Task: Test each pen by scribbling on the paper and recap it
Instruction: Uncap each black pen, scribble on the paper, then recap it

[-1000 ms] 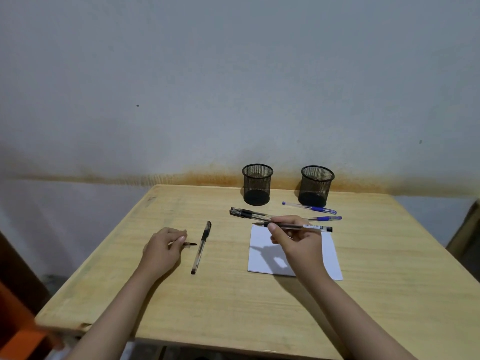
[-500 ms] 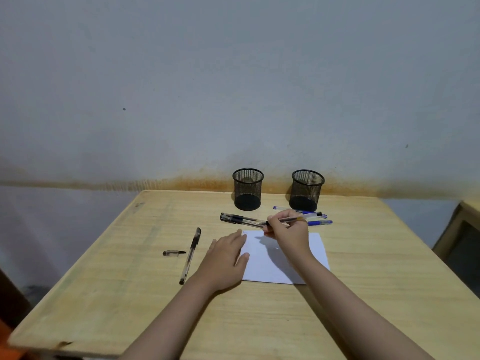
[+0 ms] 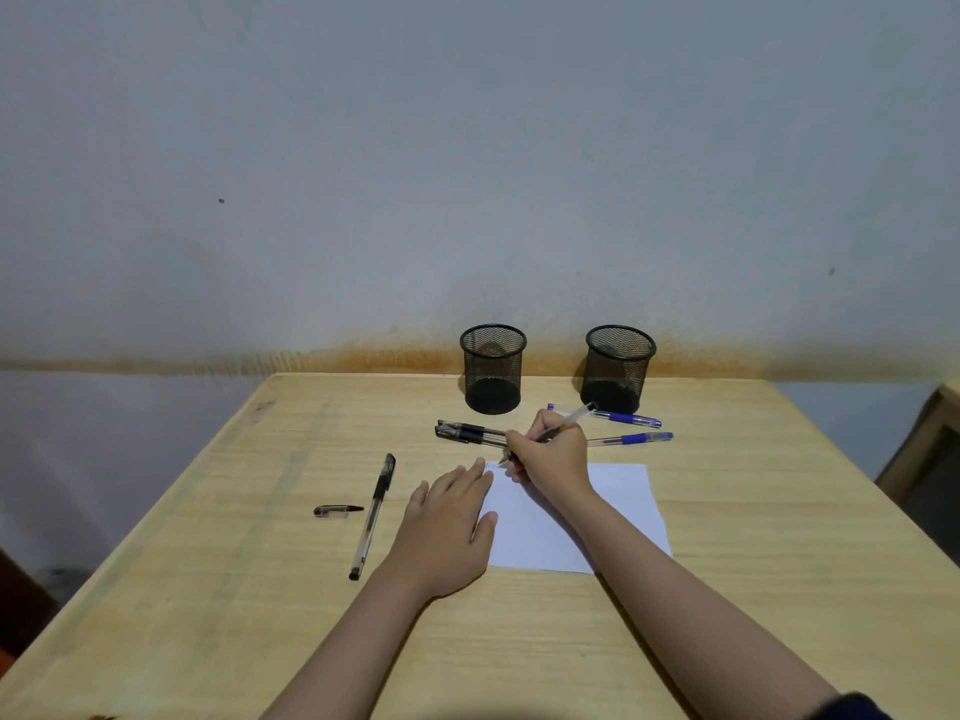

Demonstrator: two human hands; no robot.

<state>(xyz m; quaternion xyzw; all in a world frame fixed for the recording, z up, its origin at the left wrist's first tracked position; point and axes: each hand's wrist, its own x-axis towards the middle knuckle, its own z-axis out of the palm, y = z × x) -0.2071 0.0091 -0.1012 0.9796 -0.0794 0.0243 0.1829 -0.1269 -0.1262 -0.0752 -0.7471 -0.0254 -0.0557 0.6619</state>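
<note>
A white sheet of paper [image 3: 618, 506] lies on the wooden table [image 3: 753, 589]. My right hand [image 3: 553, 452] grips an uncapped pen [image 3: 574, 420], its tip touching the paper's far left corner. My left hand [image 3: 447, 527] lies flat, fingers spread, pressing on the paper's left edge. A loose black pen cap [image 3: 337, 510] rests to the left, beside a capped black pen [image 3: 374, 514]. Two more black pens [image 3: 467, 432] lie behind my right hand, and two blue pens [image 3: 631, 428] lie further right.
Two black mesh pen cups [image 3: 493, 368] [image 3: 618, 368] stand at the table's back edge against the grey wall. A dark piece of furniture [image 3: 930, 475] sits off the table's right side.
My left hand let go of the cap and moved right onto the paper's edge. My right hand turned the pen from level to writing angle and lowered its tip to the paper.
</note>
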